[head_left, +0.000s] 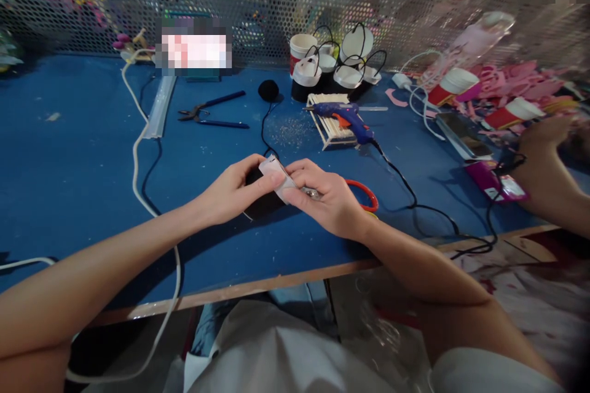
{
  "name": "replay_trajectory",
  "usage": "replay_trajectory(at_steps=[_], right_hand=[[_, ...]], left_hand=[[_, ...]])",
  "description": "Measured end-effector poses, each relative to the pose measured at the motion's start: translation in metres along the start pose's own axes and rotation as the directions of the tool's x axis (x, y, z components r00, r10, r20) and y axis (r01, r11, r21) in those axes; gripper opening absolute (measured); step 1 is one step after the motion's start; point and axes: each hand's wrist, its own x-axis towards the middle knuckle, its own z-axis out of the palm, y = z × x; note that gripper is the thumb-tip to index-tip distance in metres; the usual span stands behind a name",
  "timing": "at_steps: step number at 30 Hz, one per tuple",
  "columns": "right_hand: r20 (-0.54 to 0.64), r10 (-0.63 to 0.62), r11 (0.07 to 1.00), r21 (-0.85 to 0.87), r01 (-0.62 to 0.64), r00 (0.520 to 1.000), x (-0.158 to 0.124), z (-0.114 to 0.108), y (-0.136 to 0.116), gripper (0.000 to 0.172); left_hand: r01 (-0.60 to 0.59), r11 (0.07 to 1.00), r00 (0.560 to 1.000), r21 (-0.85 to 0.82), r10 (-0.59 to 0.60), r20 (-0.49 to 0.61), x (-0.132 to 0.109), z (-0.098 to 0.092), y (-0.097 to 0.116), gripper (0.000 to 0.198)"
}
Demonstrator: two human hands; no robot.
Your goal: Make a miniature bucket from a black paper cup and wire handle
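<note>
Over the front middle of the table, my left hand (233,190) is closed around a paper cup (269,167), its thumb pressed on the white rim. The cup's lower part is black, and its white rim looks squeezed flat, with a small dark mark or hole. Black yarn runs from near the cup to a black yarn ball (268,91) behind it. My right hand (329,199) has its fingertips at the rim and is also closed on scissors (366,192); their red handle loop and metal pivot show, while the blades are mostly hidden.
A blue glue gun (343,113) rests on a small stick rack (327,132). Pliers (198,113) lie left, near glue sticks (161,107). Several black-wrapped cups (306,77) stand at the mesh wall (258,0). A white cable (135,163) crosses left; another person's arm (548,166) rests right.
</note>
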Motion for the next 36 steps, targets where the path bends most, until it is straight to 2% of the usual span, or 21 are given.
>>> replay_trajectory(at_steps=[9, 15, 23, 26, 29, 36], right_hand=[[-0.022, -0.084, 0.995, -0.063, 0.083, 0.996, 0.0014, -0.0002, -0.0038, 0.014], [-0.04, -0.16, 0.981, -0.118, 0.154, 0.986, 0.002, 0.0009, -0.002, 0.003], [-0.044, -0.237, 0.96, -0.163, 0.227, 0.97, 0.001, 0.0006, 0.003, 0.003], [-0.058, -0.243, 0.958, -0.168, 0.231, 0.968, 0.0013, 0.0, 0.0021, 0.002], [-0.066, -0.213, 0.965, -0.174, 0.199, 0.975, 0.0013, 0.0, -0.0005, 0.004], [-0.034, -0.215, 0.96, -0.191, 0.204, 0.976, 0.0, 0.0016, -0.0013, 0.006]], left_hand=[[-0.047, 0.994, 0.997, 0.095, 0.053, -0.061, -0.0049, 0.0028, 0.0017, 0.034], [-0.194, 0.941, 0.962, 0.276, 0.238, -0.135, -0.0069, 0.0012, 0.0016, 0.039], [-0.263, 0.843, 0.912, 0.469, 0.376, -0.164, -0.0078, -0.0014, 0.0006, 0.05], [-0.259, 0.851, 0.913, 0.457, 0.37, -0.171, -0.0081, -0.0008, 0.0009, 0.053], [-0.222, 0.897, 0.937, 0.381, 0.304, -0.169, -0.0086, 0.0008, 0.0019, 0.053], [-0.179, 0.95, 0.965, 0.258, 0.22, -0.143, -0.01, 0.0043, 0.0047, 0.037]])
